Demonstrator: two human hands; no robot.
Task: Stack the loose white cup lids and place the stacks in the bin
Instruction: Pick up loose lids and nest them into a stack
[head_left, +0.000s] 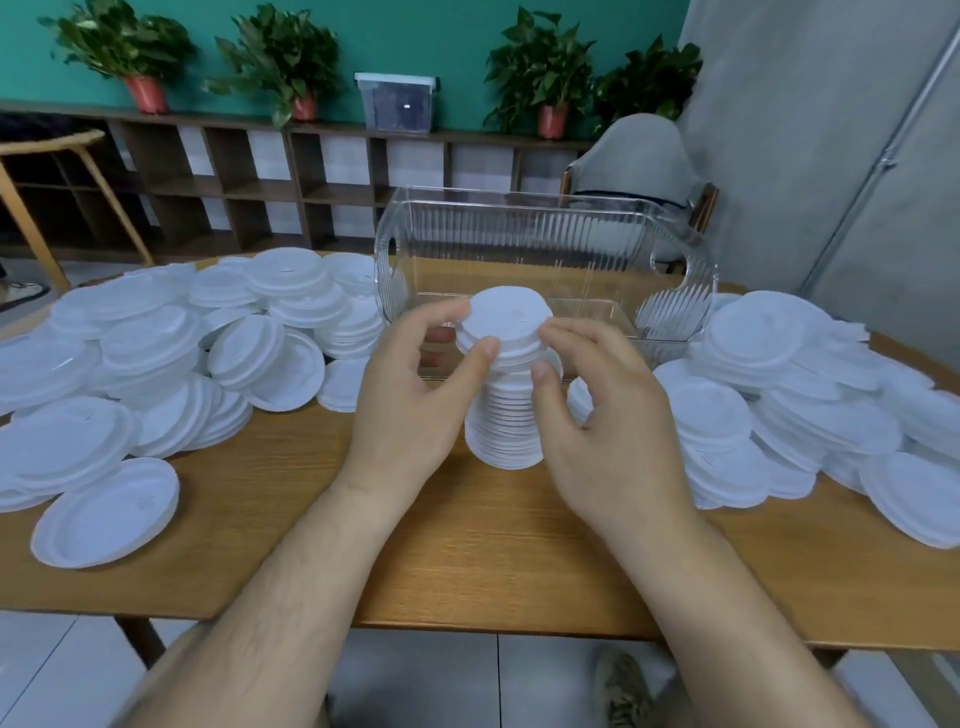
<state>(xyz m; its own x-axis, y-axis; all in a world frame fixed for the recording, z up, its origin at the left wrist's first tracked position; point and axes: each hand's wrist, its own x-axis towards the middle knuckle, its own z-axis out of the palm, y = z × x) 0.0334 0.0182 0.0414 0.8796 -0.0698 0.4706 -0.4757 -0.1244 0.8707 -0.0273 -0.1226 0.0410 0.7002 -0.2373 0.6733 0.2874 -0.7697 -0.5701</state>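
Wooden table (467, 545) in front of you, a teal wall behind it with potted plants (280, 57) along a low shelf (260, 171). The clear bin (545, 228) stands at the far middle of the table, open side up. Just in front of it, the stack (501, 415) stands upright on the wood, between your two hands.

Your left hand (410, 395) curls round the top lid (511, 322), with the thumb on its near rim and the fingers behind its left edge, so the lid is pinched. Your right hand (608, 431) is curled too: the thumb presses the side of the stack just under the top, and the index fingertip touches the rim on the right.

Loose lids lie in a left heap (156, 353) and a right heap (779, 395), each apart from the stack. The right heap reaches up beside the bin's wall.
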